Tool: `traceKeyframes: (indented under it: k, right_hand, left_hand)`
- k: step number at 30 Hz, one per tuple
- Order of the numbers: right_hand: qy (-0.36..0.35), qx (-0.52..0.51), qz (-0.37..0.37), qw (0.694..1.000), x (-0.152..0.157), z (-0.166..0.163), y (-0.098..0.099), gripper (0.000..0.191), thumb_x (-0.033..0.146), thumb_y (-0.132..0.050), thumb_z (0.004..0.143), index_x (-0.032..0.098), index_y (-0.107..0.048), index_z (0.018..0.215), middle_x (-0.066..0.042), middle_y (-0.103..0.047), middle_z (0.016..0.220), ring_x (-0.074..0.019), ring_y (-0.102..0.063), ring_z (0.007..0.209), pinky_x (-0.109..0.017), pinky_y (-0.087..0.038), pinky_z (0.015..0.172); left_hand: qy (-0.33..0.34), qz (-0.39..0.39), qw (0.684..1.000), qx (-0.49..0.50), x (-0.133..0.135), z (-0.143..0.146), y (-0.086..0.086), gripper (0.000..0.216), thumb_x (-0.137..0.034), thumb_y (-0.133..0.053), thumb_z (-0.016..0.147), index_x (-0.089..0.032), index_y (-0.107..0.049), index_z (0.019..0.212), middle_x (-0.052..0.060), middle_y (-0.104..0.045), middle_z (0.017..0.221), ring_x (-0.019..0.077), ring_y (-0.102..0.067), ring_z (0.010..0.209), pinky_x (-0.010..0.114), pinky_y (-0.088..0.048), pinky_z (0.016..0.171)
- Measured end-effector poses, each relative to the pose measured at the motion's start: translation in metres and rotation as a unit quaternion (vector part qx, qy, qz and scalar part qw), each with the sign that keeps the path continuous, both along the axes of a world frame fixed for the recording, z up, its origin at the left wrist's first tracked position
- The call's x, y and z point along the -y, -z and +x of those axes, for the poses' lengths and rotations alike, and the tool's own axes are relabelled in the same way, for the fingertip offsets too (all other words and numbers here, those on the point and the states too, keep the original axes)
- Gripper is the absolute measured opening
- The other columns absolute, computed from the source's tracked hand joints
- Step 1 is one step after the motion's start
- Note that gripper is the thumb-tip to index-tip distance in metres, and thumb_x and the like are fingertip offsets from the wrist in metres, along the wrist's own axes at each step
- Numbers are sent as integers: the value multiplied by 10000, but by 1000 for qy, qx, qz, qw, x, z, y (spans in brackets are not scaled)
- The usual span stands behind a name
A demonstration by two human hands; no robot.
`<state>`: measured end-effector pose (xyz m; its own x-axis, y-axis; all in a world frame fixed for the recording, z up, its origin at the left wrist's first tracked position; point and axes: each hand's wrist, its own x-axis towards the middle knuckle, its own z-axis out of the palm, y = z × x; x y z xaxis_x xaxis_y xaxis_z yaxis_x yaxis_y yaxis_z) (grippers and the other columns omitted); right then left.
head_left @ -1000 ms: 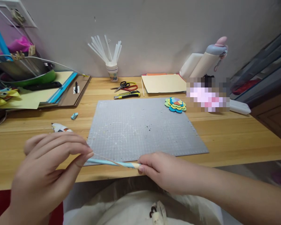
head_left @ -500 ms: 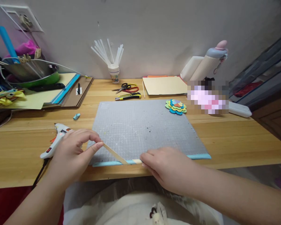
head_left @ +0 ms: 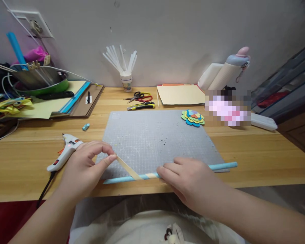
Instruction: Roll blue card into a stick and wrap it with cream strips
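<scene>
My left hand (head_left: 93, 164) pinches the end of a cream paper strip (head_left: 127, 167) between thumb and forefinger. The strip slants down to a light blue paper tube (head_left: 117, 180) and winds round it in a spiral. My right hand (head_left: 185, 178) is closed over the tube right of the wrapped part, hiding that stretch. The tube lies along the near edge of a grey cutting mat (head_left: 142, 135), its right end sticking out past my hand. A white hot glue gun (head_left: 63, 154) rests just left of my left hand.
A layered paper flower (head_left: 193, 118) sits on the mat's far right corner. Behind the mat lie scissors (head_left: 138, 97), a utility knife (head_left: 141, 106) and cream paper sheets (head_left: 180, 95). A paper cup (head_left: 126, 81) holds white glue sticks. Pans (head_left: 40, 81) stand at left.
The tube's right end has swung a little away from the mat's near edge, outward to the right. Both hands keep their hold; the whole view has shifted slightly.
</scene>
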<state>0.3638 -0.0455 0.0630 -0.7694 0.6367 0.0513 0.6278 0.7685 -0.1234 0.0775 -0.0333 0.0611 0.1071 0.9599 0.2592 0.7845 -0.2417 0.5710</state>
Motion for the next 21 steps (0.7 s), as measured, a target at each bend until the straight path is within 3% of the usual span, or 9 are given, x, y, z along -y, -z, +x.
traceKeyframes:
  k: [8,10,12,14,17,21]
  right_hand:
    - [-7,17,4,1000,-6,1,-5,398,-22,-498,648,243,-478,944,23,-561,888,-139,-383,596,-307,-150,528]
    - [-11,15,-1,1000,-4,1,-7,304,29,-507,725,240,-487,943,19,-572,861,-140,-407,598,-307,-149,526]
    - [-4,-2,1,1000,-2,1,-8,63,163,-476,865,224,-496,867,14,-576,776,-149,-429,603,-311,-156,529]
    - [14,-18,10,1000,0,1,-7,184,275,-392,955,214,-503,822,12,-579,714,-155,-439,596,-318,-161,532]
    - [27,-30,42,998,2,0,-4,237,283,-358,982,213,-532,836,12,-591,696,-156,-434,577,-325,-160,532]
    - [16,-59,98,993,5,0,-7,198,264,-417,964,209,-570,852,13,-574,659,-162,-416,566,-323,-186,532]
  left_hand:
    - [6,-5,1000,4,0,5,-4,171,-398,-574,806,-254,-603,717,-16,-661,818,196,-594,822,347,-411,767]
    - [13,-13,1000,7,1,5,-4,164,-391,-572,812,-253,-597,726,-15,-658,829,197,-590,835,350,-406,770]
    - [11,-15,1000,12,2,5,-3,162,-389,-577,813,-251,-592,730,-15,-657,835,196,-589,834,349,-405,766]
    - [7,-1,1000,14,3,6,-3,157,-382,-579,815,-250,-589,731,-14,-656,823,196,-591,827,348,-406,763]
    - [24,66,998,-5,6,11,-7,97,-315,-589,817,-252,-585,743,-18,-656,795,197,-596,827,360,-400,787]
    - [31,213,975,-49,22,16,-19,88,-184,-640,755,-260,-596,754,-4,-663,781,215,-602,815,406,-386,804]
